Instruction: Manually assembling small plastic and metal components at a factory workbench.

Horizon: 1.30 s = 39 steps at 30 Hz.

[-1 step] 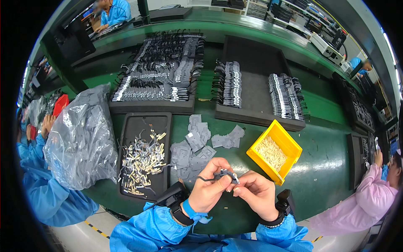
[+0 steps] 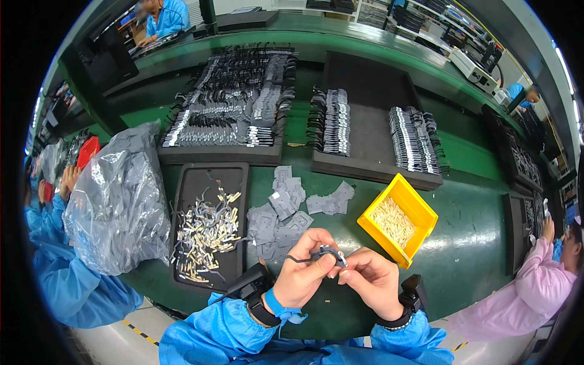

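Holding wired part (image 2: 328, 250) near bin edge (image 2: 380, 244)

Bright, cool light filled the scene, with glowing white tube lights (image 2: 567, 70) along the right rim. It left pale glare on the glossy green tabletop (image 2: 468, 280) and crinkled highlights on the clear plastic bag (image 2: 118, 201). The bare left hand (image 2: 301, 281) and bare right hand (image 2: 374, 283) looked evenly lit and fairly crisp. Fisheye distortion bowed the long green metal shelf (image 2: 340, 38), background detail softened, and black vignetting swallowed the corners.
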Available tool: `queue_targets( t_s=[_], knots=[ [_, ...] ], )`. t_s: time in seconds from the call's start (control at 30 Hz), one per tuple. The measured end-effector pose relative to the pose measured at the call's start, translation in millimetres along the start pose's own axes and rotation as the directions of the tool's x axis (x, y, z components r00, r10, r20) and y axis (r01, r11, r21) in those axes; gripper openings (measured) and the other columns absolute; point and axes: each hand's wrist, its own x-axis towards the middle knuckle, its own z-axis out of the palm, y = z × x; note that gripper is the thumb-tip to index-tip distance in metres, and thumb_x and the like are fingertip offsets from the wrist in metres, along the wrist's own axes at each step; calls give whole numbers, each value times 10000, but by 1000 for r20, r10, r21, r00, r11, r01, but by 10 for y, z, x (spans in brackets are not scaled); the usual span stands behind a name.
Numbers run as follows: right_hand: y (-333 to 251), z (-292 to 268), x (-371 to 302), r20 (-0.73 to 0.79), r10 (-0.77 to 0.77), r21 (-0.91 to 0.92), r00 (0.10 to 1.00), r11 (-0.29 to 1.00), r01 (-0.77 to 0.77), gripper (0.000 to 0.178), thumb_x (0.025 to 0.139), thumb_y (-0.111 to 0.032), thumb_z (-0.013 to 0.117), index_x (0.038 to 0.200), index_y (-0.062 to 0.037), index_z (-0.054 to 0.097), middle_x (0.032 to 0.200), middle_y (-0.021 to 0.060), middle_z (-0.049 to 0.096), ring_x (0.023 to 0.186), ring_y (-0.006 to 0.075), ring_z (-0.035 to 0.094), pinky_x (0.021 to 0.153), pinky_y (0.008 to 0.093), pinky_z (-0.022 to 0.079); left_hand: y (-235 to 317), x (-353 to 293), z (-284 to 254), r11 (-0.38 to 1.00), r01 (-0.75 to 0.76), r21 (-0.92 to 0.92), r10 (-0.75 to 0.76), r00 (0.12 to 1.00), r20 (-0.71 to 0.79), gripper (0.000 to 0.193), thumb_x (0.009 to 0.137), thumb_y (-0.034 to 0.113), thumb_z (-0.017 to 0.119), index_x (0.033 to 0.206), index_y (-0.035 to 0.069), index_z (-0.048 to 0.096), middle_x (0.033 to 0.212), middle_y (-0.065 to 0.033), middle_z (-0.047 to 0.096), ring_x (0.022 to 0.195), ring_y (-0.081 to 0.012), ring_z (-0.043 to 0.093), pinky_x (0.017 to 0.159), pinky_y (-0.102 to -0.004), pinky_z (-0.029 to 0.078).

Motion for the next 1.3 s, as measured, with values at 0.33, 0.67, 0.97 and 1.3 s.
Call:
queue_targets(
  t_s=[0.33,0.67,0.97,1.3],
  knots=[
    [-18,-2,-1,-98,-89,-142,991,987,74,37,815,39,549,850,45,561,776,87,560,655,121,563,575,211,450,26,-6,59,977,62,205,-52,997,-53,278,827,39,571,1077,50,448,921,-75,489,774,-127,498,682,-256,419],
    [52,-10,-35,-114,-147,-270,983,956,111,8,794,43,575,800,41,569,756,74,600,685,120,585,613,229,471,-39,-3,-7,965,116,235,-105,993,-58,192,821,60,597,978,14,498,917,-65,492,725,-118,522,635,-251,445],
    [-48,-30,8,5,61,29,998,998,-61,163,844,-11,549,997,44,560,874,82,598,771,116,591,657,212,462,13,18,3,985,172,-32,-173,984,-34,134,858,104,566,960,34,515,758,-33,543,640,-100,498,567,-233,400],
    [-35,-32,28,-51,85,-1,995,996,-86,117,849,-17,540,959,22,556,810,61,588,729,109,573,639,216,454,24,26,47,970,140,196,-118,986,-121,138,853,81,565,960,26,499,737,-42,533,630,-93,495,550,-228,405]
  ],
)
